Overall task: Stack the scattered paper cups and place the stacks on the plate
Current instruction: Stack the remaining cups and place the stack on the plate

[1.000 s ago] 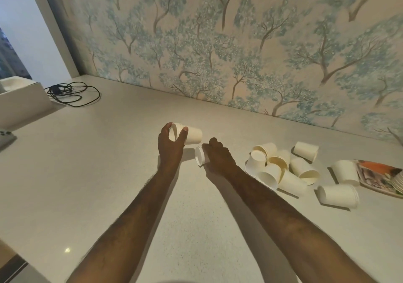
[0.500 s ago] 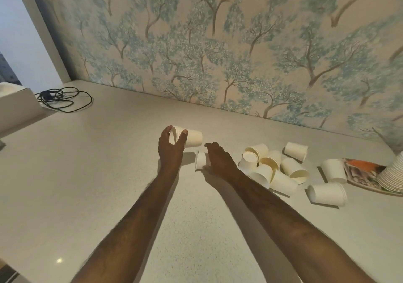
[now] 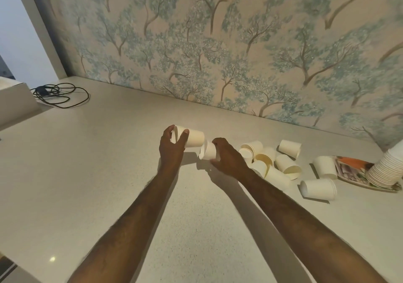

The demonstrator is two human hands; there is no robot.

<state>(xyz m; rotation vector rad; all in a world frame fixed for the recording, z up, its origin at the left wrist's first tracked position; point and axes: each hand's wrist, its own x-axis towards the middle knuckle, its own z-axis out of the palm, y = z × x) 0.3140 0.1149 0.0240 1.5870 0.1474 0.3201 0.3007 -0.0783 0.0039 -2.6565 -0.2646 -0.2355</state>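
Observation:
My left hand (image 3: 172,149) grips a short stack of white paper cups (image 3: 193,138) held sideways above the counter, rims toward my palm. Just to its right, my right hand (image 3: 226,158) holds a single white paper cup (image 3: 208,150), its base close to the stack's base. A pile of several loose cups (image 3: 270,160) lies on its side right of my right hand, with two more cups (image 3: 318,189) nearer the plate. The patterned plate (image 3: 349,171) sits at the far right and carries a tall stack of cups (image 3: 386,169).
A coiled black cable (image 3: 58,94) lies at the back left beside a white box (image 3: 15,103). The tree-patterned wall (image 3: 218,42) runs along the counter's far edge. Pale speckled counter (image 3: 98,173) spreads to the left and in front of my arms.
My right hand has lifted its cup off the counter and brought it up toward the stack in my left hand. The view has shifted right, showing the stack on the plate.

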